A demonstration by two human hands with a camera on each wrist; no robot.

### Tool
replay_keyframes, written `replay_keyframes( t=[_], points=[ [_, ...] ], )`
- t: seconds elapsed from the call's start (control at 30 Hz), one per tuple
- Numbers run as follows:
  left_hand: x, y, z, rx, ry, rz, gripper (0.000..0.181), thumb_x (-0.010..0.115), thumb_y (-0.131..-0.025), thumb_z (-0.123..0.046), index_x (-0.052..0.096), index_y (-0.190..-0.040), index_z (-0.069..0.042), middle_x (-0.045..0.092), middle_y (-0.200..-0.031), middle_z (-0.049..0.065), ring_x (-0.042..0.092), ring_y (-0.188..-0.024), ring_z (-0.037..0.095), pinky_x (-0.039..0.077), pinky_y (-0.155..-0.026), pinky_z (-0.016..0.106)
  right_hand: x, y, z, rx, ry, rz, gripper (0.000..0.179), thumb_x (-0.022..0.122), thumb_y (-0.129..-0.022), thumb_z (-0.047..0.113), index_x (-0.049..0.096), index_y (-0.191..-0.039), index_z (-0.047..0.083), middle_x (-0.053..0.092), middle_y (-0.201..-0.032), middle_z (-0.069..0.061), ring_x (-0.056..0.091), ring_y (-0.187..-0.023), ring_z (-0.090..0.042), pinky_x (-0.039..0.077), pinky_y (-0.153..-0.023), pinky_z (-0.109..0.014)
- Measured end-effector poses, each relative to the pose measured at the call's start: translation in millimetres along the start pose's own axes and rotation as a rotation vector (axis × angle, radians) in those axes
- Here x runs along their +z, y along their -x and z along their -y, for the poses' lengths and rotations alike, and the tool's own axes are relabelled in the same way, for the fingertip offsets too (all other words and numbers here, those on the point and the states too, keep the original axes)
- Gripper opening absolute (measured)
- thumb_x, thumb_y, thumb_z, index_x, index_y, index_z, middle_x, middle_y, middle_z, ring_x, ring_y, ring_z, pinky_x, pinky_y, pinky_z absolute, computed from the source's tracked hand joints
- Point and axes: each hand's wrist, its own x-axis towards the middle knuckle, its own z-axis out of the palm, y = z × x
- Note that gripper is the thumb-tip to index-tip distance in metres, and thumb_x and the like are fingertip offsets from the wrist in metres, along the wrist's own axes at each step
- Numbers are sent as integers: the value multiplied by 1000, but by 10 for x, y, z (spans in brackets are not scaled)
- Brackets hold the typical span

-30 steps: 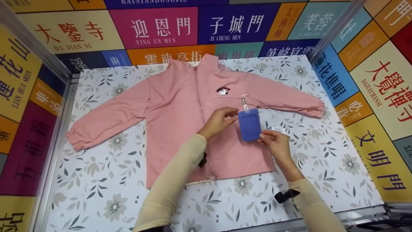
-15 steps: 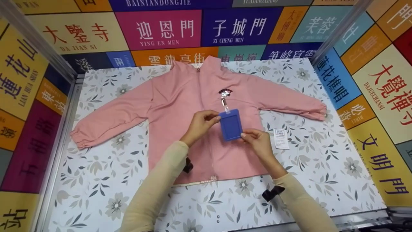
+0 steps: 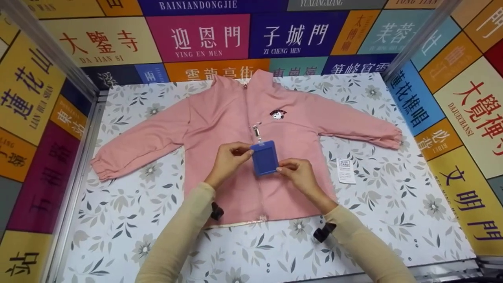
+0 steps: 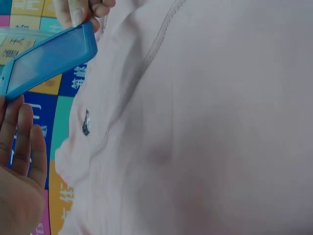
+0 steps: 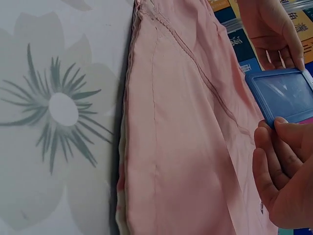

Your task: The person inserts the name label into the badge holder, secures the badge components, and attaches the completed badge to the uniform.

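Note:
A blue badge holder (image 3: 265,158) with a metal clip (image 3: 256,132) at its top is held up over a pink zip jacket (image 3: 220,114). My left hand (image 3: 230,161) pinches its upper left corner between thumb and fingers. At the lower right corner, my right hand (image 3: 300,175) pinches it in the same way. Both wrist views catch the holder too, its window facing the camera as a pale pane (image 5: 286,95). The jacket lies spread flat with its sleeves out, and a small cartoon patch (image 3: 278,114) sits on its chest.
A white printed card (image 3: 346,171) lies right of the jacket on the flower-patterned table cover (image 3: 385,220). Panels with large characters (image 3: 208,37) wall in the back and both sides, with metal frame posts (image 3: 76,157) at the corners.
Both hands have carried the badge holder leftward to the jacket's zip line. My left hand has come to pinch its corner. The white card, partly covered before, shows fully.

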Motion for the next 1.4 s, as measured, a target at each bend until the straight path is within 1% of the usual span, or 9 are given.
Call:
replay_keyframes(
  t=[0.3,0.43,0.6,0.83,0.93,1.07,1.17,1.3,1.4],
  points=[
    [-39,11,-69,-13,30,-17,11,77,-82,-6,79,-93,-4,76,-90,12,67,-75,9,58,-74,23,5,-45,132,-28,65,32,16,72,-85,-3,72,-99,-10,73,-93,-29,73,-86,-35,60,-74,-25],
    [-50,9,-115,5,21,-11,8,77,-82,-7,78,-90,-4,76,-89,12,67,-76,9,58,-75,24,-11,-87,147,-49,70,55,18,72,-85,-4,71,-101,-11,72,-94,-31,71,-86,-43,61,-74,-29],
    [-79,29,-128,38,6,-16,6,78,-82,-7,77,-87,-4,75,-88,11,67,-75,9,57,-76,27,-31,-163,86,-74,110,62,22,72,-85,-1,71,-105,-10,73,-95,-30,73,-82,-38,60,-70,-30],
    [-92,120,-205,150,-74,-60,5,74,-80,0,73,-83,3,73,-84,16,65,-75,12,57,-79,39,-48,-275,62,-90,138,41,23,77,-85,11,75,-105,1,76,-93,-21,71,-72,-11,61,-72,-38],
    [-92,172,-327,219,-114,-78,2,72,-79,3,72,-80,4,71,-81,17,66,-76,19,56,-78,43,-38,-296,141,-111,137,37,25,78,-84,12,75,-106,1,76,-93,-20,71,-72,-7,60,-72,-32],
    [-93,208,-420,284,-166,-94,4,72,-78,5,71,-78,1,71,-80,15,67,-77,26,55,-76,35,-9,-284,318,-132,149,44,27,77,-85,12,74,-109,-1,76,-96,-22,72,-76,-11,58,-71,-20],
    [-105,163,-277,329,-229,-97,3,73,-79,0,72,-79,-3,71,-81,11,66,-78,22,53,-76,29,15,-236,525,-148,143,61,29,75,-87,10,71,-112,-5,75,-98,-24,71,-79,-9,56,-73,-17],
    [-126,103,-78,397,-276,-104,6,76,-78,-5,72,-80,-9,72,-81,4,64,-79,15,53,-76,29,44,-219,728,-163,131,78,30,74,-87,9,70,-113,-6,74,-99,-25,70,-79,-6,56,-76,-17],
    [-123,103,-61,414,-266,-111,8,77,-78,-4,73,-80,-11,72,-81,3,64,-80,16,53,-77,29,79,-265,767,-172,124,79,29,75,-87,9,71,-112,-4,73,-100,-25,69,-79,-8,55,-75,-16]
  ],
)
